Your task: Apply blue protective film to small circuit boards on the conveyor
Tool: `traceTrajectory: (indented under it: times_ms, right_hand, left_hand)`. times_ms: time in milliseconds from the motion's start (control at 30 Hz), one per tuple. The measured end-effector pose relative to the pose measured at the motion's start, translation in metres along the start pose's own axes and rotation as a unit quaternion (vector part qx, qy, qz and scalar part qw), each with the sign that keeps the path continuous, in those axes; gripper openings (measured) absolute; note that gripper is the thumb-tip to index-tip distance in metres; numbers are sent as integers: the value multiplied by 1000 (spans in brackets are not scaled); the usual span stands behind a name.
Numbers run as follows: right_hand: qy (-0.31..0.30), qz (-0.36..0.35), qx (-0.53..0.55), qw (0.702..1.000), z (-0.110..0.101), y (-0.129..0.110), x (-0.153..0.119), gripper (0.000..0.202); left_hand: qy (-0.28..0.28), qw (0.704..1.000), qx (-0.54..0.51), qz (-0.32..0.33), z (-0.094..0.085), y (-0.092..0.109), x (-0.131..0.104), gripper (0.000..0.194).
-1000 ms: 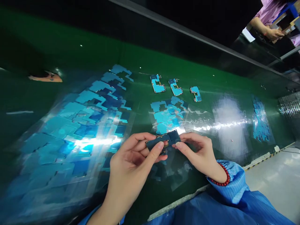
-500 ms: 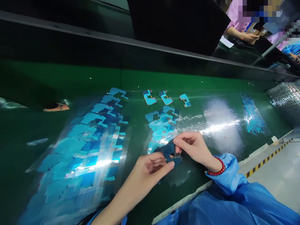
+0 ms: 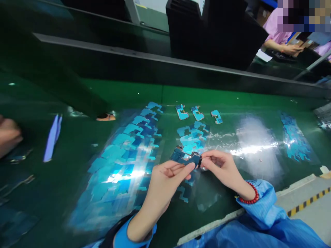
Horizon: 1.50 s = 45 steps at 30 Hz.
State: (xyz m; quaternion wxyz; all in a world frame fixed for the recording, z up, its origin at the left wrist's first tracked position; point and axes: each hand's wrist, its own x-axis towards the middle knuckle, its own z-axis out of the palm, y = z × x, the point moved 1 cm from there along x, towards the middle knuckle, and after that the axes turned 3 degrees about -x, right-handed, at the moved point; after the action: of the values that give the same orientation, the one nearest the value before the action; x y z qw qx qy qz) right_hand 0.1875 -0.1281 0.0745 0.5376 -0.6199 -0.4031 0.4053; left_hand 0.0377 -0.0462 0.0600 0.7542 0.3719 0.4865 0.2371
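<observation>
The small dark blue circuit board now sits higher between the two hands than half a second ago, its long side running across again much as it did a second ago. The left hand has come back up to pinch its near edge with thumb and fingers, where just before it hung open below. The right hand has shifted to the board's right end. A blurred hand of another person has appeared at the far left.
</observation>
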Motion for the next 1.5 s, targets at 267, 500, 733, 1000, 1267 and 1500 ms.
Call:
traceTrajectory:
  times_ms: [267,500,733,1000,1267,1500]
  right_hand:
    - [453,-166,129,866,-60,-19,-3,54]
    - [116,-53,-20,992,-25,6,-3,35]
    - [-86,48,-174,980,-22,2,-20,50]
    - [64,41,-278,958,-134,7,80,54]
    - [13,59,-427,902,-165,38,133,33]
    - [-11,-125,-505,854,-143,28,132,34]
  left_hand:
    - [-38,996,-63,60,-5,-4,3,43]
    - [-127,989,1,69,5,1,1,34]
    - [-237,969,64,41,10,-16,0,35]
    - [-232,970,56,53,1,-19,11,40]
    - [-202,975,84,50,2,-12,11,36]
    - [-214,969,83,92,-3,-18,9,25]
